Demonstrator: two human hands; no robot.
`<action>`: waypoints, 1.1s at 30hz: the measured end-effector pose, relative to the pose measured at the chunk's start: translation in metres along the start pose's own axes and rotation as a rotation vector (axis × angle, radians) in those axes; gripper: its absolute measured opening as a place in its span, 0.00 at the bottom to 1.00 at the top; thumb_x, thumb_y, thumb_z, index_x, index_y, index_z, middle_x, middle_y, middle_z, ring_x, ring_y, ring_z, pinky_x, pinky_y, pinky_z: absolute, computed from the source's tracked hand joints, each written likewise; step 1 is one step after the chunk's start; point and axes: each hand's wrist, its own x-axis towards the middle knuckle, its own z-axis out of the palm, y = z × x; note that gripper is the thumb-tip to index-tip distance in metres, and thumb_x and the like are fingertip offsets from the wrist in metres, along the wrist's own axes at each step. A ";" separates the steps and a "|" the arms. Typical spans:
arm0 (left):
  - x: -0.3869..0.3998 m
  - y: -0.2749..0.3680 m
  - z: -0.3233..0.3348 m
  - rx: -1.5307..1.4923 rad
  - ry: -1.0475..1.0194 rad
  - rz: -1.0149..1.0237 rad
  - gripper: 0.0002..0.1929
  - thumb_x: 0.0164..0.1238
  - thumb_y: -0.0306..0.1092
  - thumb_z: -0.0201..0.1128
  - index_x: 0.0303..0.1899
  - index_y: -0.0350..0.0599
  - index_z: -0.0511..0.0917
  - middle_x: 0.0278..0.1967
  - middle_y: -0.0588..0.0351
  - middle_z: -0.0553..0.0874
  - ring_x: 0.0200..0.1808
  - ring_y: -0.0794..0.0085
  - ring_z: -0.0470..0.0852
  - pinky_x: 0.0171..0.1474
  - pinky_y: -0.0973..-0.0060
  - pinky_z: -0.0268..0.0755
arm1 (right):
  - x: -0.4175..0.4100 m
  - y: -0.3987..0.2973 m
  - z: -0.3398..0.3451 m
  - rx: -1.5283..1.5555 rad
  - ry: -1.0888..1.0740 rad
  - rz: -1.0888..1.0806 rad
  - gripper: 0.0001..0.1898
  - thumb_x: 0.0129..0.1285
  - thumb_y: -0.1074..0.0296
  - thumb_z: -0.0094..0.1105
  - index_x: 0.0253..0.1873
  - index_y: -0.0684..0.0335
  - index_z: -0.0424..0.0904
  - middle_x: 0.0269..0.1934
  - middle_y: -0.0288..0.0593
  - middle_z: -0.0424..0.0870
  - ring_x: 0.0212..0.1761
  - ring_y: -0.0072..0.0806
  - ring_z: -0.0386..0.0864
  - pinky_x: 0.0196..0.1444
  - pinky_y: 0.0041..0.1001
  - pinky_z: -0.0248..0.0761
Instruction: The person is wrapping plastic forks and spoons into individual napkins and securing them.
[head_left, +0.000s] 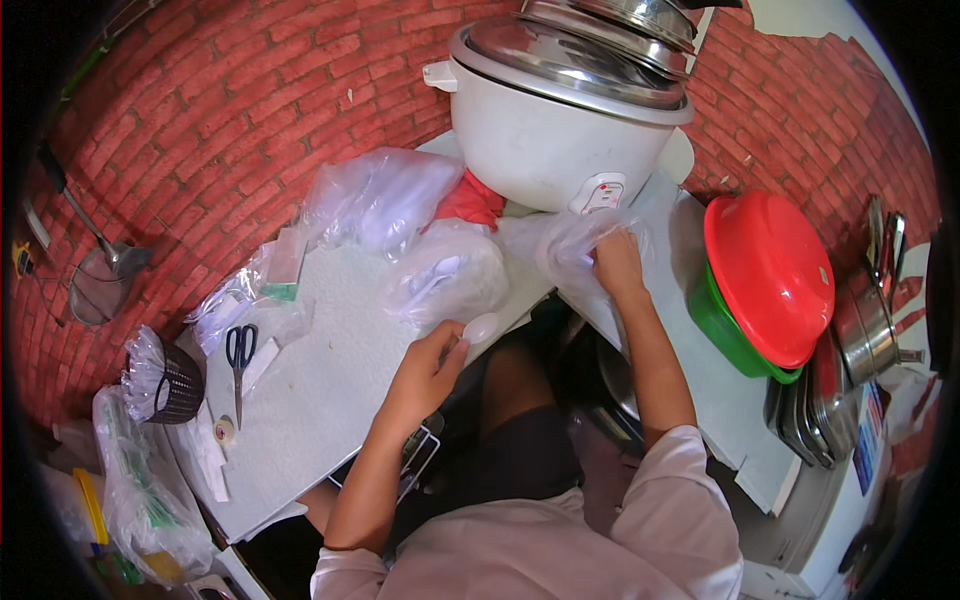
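My left hand (431, 364) holds a white plastic spoon (481, 328) between thumb and fingers, above the table's front edge. Just beyond it lies a clear plastic bag (457, 281) with white plastic spoons inside. My right hand (619, 262) reaches into another clear plastic bag (566, 244), in front of the rice cooker. Its fingertips are hidden by the hand and the film, so I cannot see what they grasp. A larger clear bag (382, 195) of white items lies farther back, beside a red plastic bag (471, 201).
A large white rice cooker (555, 142) stands at the back, steel pans (652, 45) on its lid. Black-handled scissors (240, 367) and a tape roll (223, 430) lie left, near a dark basket (178, 382). Red (772, 277) and green basins (724, 322) are stacked right.
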 end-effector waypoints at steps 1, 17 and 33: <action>0.002 -0.001 0.002 0.000 -0.001 -0.001 0.07 0.90 0.31 0.60 0.53 0.37 0.81 0.31 0.64 0.78 0.36 0.82 0.73 0.41 0.77 0.68 | 0.000 0.000 -0.002 -0.011 -0.045 0.043 0.12 0.67 0.68 0.72 0.54 0.62 0.91 0.57 0.53 0.88 0.65 0.52 0.81 0.63 0.52 0.75; 0.052 0.011 0.057 -0.182 -0.121 0.019 0.08 0.90 0.32 0.59 0.54 0.37 0.78 0.36 0.56 0.87 0.33 0.77 0.84 0.39 0.75 0.78 | -0.025 -0.006 -0.046 0.024 0.297 0.058 0.15 0.63 0.76 0.66 0.54 0.66 0.89 0.51 0.55 0.92 0.57 0.53 0.87 0.61 0.52 0.77; 0.214 0.002 0.161 0.176 0.092 0.345 0.16 0.81 0.33 0.65 0.59 0.32 0.84 0.54 0.34 0.90 0.55 0.40 0.88 0.61 0.54 0.80 | -0.037 0.013 -0.062 0.358 0.363 0.004 0.08 0.66 0.77 0.69 0.49 0.65 0.89 0.50 0.54 0.89 0.56 0.56 0.85 0.61 0.47 0.78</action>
